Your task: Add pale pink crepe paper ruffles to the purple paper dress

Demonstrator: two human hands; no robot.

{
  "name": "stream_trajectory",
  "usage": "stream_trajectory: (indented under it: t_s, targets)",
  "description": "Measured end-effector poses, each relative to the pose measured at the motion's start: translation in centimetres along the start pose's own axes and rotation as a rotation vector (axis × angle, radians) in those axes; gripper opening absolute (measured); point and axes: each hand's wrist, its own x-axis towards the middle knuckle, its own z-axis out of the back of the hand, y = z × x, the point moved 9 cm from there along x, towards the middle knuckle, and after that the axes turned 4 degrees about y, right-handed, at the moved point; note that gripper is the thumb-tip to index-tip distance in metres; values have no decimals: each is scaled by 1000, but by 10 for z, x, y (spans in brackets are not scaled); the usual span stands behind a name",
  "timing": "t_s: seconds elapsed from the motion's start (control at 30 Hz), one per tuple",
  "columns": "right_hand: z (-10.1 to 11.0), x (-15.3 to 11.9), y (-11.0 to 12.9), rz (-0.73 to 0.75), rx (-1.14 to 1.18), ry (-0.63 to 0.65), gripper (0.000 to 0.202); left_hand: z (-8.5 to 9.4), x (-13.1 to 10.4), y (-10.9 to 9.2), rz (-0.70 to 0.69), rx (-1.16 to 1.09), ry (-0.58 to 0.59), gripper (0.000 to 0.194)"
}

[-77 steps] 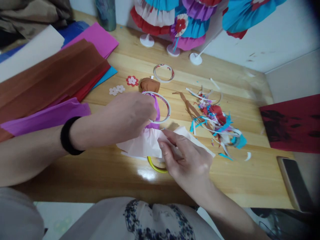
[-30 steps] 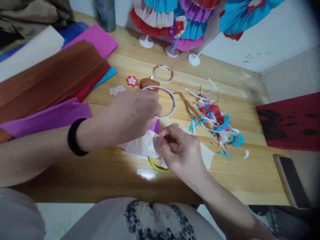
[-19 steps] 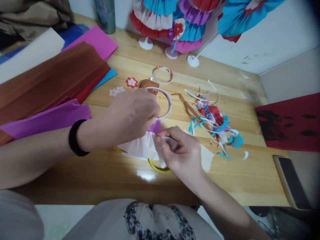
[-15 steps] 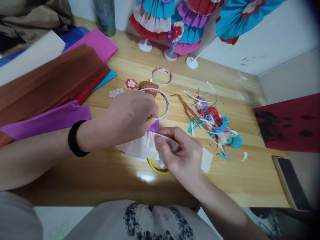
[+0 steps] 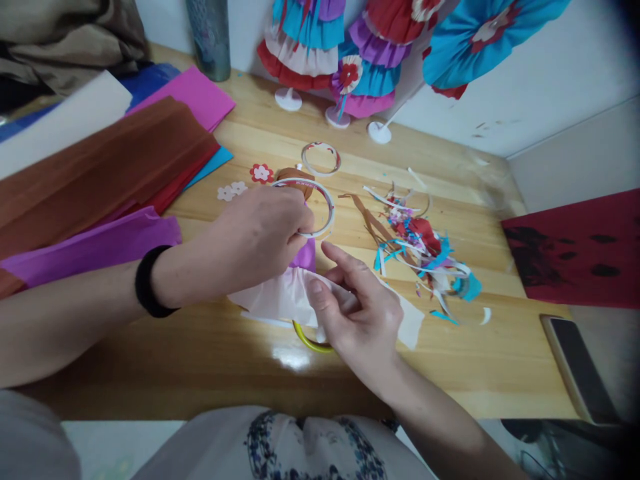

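My left hand [image 5: 255,230] is closed in a fist, with a roll of tape [image 5: 327,200] gripped at its near side. Under this hand lies a paper figure with a brown crepe paper top [image 5: 293,175] and a purple body [image 5: 306,257]; its middle is hidden. Around the purple part spreads gathered white crepe paper [image 5: 275,293]. My right hand [image 5: 360,307] pinches the white paper's right side between its thumb and curled fingers, while the index finger is raised. A yellow ring [image 5: 307,339] shows partly from beneath the white paper.
Folded crepe paper, including a brown sheet [image 5: 110,153], lies to the left. Another tape roll [image 5: 321,159] and a red paper flower [image 5: 261,173] are farther back. Paper scraps [image 5: 425,243] are heaped on the right, near a phone [image 5: 580,363]. Finished paper dresses [image 5: 305,53] stand behind.
My right index finger has lifted off the gathered paper by the purple body. The left hand keeps its grip on the tape roll. The view has shifted slightly.
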Motion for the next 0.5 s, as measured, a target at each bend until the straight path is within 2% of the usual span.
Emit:
stream_trajectory:
  t_s: [0.37, 0.5]
  targets:
    - [-3, 1, 8, 62, -8, 6, 46, -3, -1, 2, 35, -23, 20, 30]
    - [-4, 3, 12, 101, -34, 17, 48, -4, -2, -1, 16, -39, 53, 38]
